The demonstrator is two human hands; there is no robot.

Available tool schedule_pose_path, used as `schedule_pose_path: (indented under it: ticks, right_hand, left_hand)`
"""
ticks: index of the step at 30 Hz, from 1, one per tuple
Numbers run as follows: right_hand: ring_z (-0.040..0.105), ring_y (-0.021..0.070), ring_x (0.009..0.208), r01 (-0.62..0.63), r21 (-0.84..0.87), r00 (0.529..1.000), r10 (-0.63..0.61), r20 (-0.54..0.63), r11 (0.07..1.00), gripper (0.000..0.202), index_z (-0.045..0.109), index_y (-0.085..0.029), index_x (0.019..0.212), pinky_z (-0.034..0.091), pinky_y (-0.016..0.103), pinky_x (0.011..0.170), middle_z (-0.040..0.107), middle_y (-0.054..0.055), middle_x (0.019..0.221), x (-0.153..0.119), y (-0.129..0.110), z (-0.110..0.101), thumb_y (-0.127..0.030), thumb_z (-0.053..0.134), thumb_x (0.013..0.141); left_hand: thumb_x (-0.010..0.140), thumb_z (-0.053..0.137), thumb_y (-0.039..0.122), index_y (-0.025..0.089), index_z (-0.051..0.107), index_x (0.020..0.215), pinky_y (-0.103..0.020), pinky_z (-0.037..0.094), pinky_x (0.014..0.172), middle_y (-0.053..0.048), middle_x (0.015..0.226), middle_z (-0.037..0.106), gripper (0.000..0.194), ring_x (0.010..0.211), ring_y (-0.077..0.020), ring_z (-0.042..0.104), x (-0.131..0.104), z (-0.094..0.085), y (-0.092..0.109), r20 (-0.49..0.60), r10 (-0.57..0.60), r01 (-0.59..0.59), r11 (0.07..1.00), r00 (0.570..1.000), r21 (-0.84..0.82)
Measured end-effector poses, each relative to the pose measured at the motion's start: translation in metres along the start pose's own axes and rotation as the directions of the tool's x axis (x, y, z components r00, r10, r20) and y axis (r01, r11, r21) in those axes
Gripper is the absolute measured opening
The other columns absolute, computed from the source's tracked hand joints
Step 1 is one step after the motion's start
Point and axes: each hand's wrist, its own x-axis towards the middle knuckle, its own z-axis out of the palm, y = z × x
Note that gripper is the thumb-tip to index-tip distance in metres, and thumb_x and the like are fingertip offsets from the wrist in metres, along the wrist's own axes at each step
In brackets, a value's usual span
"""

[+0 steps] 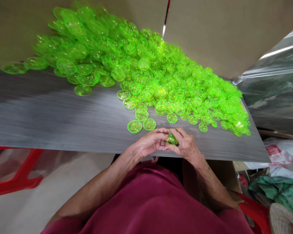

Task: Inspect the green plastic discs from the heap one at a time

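Near the table's front edge my two hands meet around a small clear neon-green plastic piece point(172, 138), round and domed. My right hand point(185, 143) pinches it between thumb and fingers. My left hand point(152, 142) is cupped at its other side, with fingertips against it; part of the piece is hidden by the fingers. Just beyond my hands lie a few loose green discs, among them one flat disc point(134, 126) and another disc point(149, 124). Behind them spreads a large heap of similar green round pieces point(144, 64).
The grey wood-grain table point(63, 123) ends close to my body. Brown board point(222, 32) stands behind the heap. A red plastic stool point(21, 175) is at the lower left. To the right are clear plastic sheeting point(278, 84), a white bag point(283, 152) and green cloth point(278, 191).
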Motion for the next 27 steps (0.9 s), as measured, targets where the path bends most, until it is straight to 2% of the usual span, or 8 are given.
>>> schedule_pose_path:
  ticks: [2, 5, 8, 12, 18, 23, 27]
  right_hand:
    - [0.068, 0.0288, 0.112, -0.006, 0.072, 1.0, 0.006, 0.0, 0.997, 0.054, 0.051, -0.019, 0.147, 0.063, 0.042, 0.091, 0.066, 0.016, 0.124, -0.003, -0.006, -0.006, -0.043, 0.06, 0.1]
    - [0.066, 0.0273, 0.119, -0.052, 0.182, 0.998, 0.056, -0.018, 0.982, 0.051, 0.05, -0.023, 0.149, 0.059, 0.046, 0.1, 0.064, 0.015, 0.131, -0.006, -0.009, -0.013, -0.027, 0.058, 0.099]
    - [0.068, 0.0254, 0.112, -0.104, 0.261, 0.992, 0.119, -0.044, 0.96, 0.048, 0.055, -0.024, 0.144, 0.061, 0.044, 0.095, 0.068, 0.013, 0.126, -0.008, -0.006, -0.016, -0.028, 0.062, 0.096]
    - [0.071, 0.0238, 0.105, -0.135, 0.288, 0.985, 0.16, -0.065, 0.948, 0.048, 0.055, -0.023, 0.144, 0.061, 0.042, 0.09, 0.072, 0.011, 0.122, -0.013, -0.001, -0.019, -0.031, 0.061, 0.097]
    - [0.064, 0.0276, 0.126, -0.046, 0.253, 0.993, 0.072, -0.097, 0.966, 0.05, 0.054, -0.024, 0.146, 0.057, 0.047, 0.102, 0.064, 0.015, 0.137, -0.015, -0.007, -0.02, -0.028, 0.061, 0.097]
    - [0.065, 0.0275, 0.122, -0.06, 0.251, 0.993, 0.084, -0.086, 0.966, 0.054, 0.053, -0.028, 0.148, 0.061, 0.046, 0.097, 0.062, 0.013, 0.133, -0.013, -0.012, -0.015, -0.026, 0.063, 0.095]
    - [0.065, 0.0274, 0.121, -0.032, 0.251, 0.99, 0.065, -0.123, 0.968, 0.055, 0.051, -0.029, 0.149, 0.06, 0.047, 0.099, 0.061, 0.012, 0.132, -0.013, -0.017, -0.014, -0.024, 0.063, 0.095]
  left_hand:
    - [0.067, 0.085, 0.013, 0.017, 0.068, 0.101, -0.031, 0.06, 0.069, 0.0, 0.081, 0.074, 0.038, 0.066, -0.015, 0.072, -0.001, -0.001, 0.0, 0.035, -0.037, 0.038, 0.999, 0.999, -0.013]
    - [0.072, 0.085, 0.014, 0.018, 0.068, 0.106, -0.039, 0.063, 0.08, -0.004, 0.094, 0.078, 0.039, 0.079, -0.0199, 0.077, -0.002, -0.003, 0.002, 0.093, -0.069, 0.071, 0.997, 0.993, -0.016]
    - [0.074, 0.086, 0.018, 0.019, 0.069, 0.112, -0.038, 0.063, 0.08, -0.007, 0.1, 0.079, 0.042, 0.081, -0.0215, 0.078, -0.002, -0.005, 0.002, 0.122, -0.074, 0.078, 0.997, 0.99, -0.025]
    - [0.077, 0.088, 0.026, 0.017, 0.07, 0.118, -0.037, 0.063, 0.081, -0.011, 0.102, 0.081, 0.046, 0.083, -0.0242, 0.08, -0.002, -0.008, 0.001, 0.133, -0.08, 0.081, 0.997, 0.988, -0.003]
    - [0.077, 0.089, 0.024, 0.016, 0.072, 0.116, -0.035, 0.064, 0.079, -0.009, 0.101, 0.081, 0.043, 0.081, -0.0221, 0.08, -0.002, -0.008, 0.0, 0.102, -0.063, 0.062, 0.998, 0.993, 0.012]
    - [0.072, 0.093, 0.027, 0.016, 0.075, 0.111, -0.032, 0.064, 0.075, -0.009, 0.098, 0.081, 0.044, 0.079, -0.02, 0.079, -0.003, -0.007, 0.0, 0.093, -0.06, 0.056, 0.998, 0.994, 0.042]
    - [0.069, 0.095, 0.031, 0.017, 0.077, 0.111, -0.031, 0.064, 0.071, -0.007, 0.095, 0.081, 0.047, 0.076, -0.0192, 0.078, -0.003, -0.007, -0.001, 0.089, -0.05, 0.044, 0.996, 0.995, 0.075]
